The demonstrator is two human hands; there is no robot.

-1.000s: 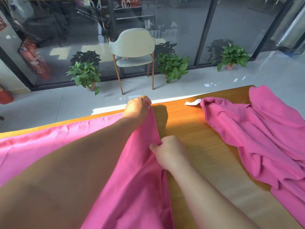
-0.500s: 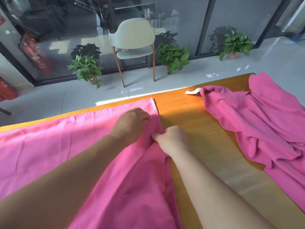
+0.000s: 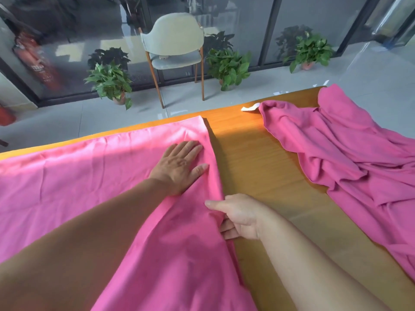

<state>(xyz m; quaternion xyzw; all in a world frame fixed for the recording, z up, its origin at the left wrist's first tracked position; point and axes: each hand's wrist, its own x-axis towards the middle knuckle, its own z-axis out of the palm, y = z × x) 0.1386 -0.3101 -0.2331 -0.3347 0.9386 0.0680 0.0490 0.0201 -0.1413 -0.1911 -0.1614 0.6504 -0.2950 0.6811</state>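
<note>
Wooden tabletop (image 3: 258, 171) by glass wall (image 3: 247, 30). Over left half, cloth (image 3: 67, 176) spread, far corner flat — smoothing partly done; left hand (image 3: 179, 163) flat, fingers spread, pressing it; right hand (image 3: 238, 217) pinching rumpled near edge. To do: straighten edge, fold. At right, 2nd cloth (image 3: 359, 153) crumpled.

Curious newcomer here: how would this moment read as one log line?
left hand: flat on spread pink cloth | right hand: pinches its edge | crumpled pink cloth: aside on wooden table
</note>
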